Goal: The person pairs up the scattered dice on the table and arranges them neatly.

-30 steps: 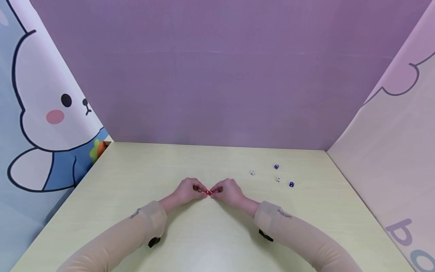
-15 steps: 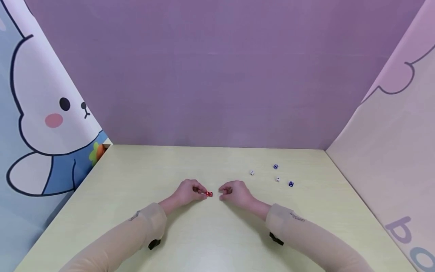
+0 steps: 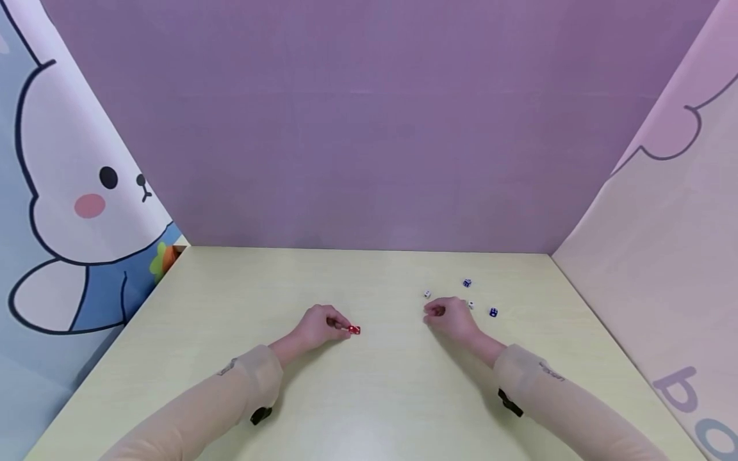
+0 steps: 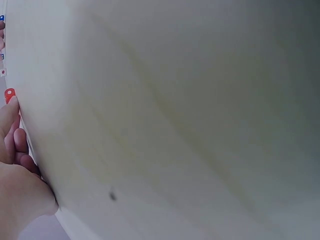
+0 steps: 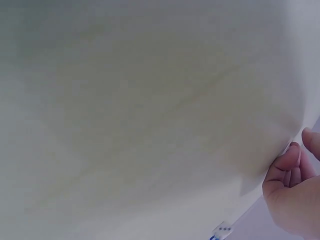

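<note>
Near the middle of the table, the thumb and index finger of my left hand (image 3: 319,325) pinch red dice (image 3: 354,330), which look like two side by side. In the left wrist view a red die (image 4: 10,93) shows at the fingertips. My right hand (image 3: 455,320) is off to the right, its thumb and index finger parted with nothing seen between them. Just beyond its fingertips lies one white die (image 3: 427,294). Another white die (image 3: 471,305) is partly hidden behind the hand. Two blue dice, one farther back (image 3: 467,283) and one to the right (image 3: 493,312), lie close by.
The pale wooden table (image 3: 369,397) meets a purple panel (image 3: 369,160) at its back edge. A rabbit-printed panel (image 3: 75,160) stands along the left and a pale pink one (image 3: 674,243) along the right.
My right hand has let go at the red dice and moved right, up to the white and blue dice. The left hand has kept its place and its pinch.
</note>
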The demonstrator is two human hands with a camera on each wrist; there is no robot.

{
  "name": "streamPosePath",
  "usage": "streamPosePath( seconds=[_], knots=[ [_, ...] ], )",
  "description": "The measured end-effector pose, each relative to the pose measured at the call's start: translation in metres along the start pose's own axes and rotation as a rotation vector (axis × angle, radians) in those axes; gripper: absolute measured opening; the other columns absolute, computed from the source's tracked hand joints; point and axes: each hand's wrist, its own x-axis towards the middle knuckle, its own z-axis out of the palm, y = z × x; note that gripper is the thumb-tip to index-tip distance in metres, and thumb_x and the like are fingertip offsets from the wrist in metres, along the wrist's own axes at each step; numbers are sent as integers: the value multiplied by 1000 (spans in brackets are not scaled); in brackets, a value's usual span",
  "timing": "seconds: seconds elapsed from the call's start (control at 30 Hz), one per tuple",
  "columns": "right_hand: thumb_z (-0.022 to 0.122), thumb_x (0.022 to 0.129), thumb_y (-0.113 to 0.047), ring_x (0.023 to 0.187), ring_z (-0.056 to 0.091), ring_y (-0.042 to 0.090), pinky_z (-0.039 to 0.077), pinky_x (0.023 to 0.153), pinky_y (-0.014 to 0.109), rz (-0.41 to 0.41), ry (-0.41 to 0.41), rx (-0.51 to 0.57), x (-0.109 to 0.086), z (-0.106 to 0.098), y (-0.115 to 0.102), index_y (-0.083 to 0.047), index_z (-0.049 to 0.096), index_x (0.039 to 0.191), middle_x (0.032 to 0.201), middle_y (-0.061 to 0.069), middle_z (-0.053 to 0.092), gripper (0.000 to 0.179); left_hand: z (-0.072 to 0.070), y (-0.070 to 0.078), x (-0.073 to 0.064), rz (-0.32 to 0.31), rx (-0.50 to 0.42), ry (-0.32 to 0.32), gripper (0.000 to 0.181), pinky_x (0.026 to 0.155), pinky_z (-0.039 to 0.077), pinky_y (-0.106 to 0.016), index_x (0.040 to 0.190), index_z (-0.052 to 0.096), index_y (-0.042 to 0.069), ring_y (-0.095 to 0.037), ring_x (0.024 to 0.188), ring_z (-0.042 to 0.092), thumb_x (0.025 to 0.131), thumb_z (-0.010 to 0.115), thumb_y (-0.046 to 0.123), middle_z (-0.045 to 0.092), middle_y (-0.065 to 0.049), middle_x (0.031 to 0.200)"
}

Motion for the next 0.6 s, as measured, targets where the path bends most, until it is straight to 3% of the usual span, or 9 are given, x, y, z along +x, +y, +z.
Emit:
streamPosePath(
  seconds=[0.4, 0.6],
  knots=[
    [74, 78, -3, 75, 59, 17, 49, 68, 25, 50, 83, -38, 26, -8, 16, 3, 66, 98, 82, 9, 66, 22, 0, 0, 0, 10, 1, 1, 13, 63, 44, -23, 85, 74, 13, -11, 71, 53, 74, 80, 12, 62, 2, 79],
    [73, 80, -6, 74, 57, 17, 47, 67, 26, 67, 83, -67, 38, -7, 16, 2, 66, 95, 82, 10, 65, 18, 0, 0, -1, 24, 5, 6, 12, 64, 44, -22, 85, 74, 12, -12, 72, 52, 74, 80, 12, 62, 1, 78]
  ],
)
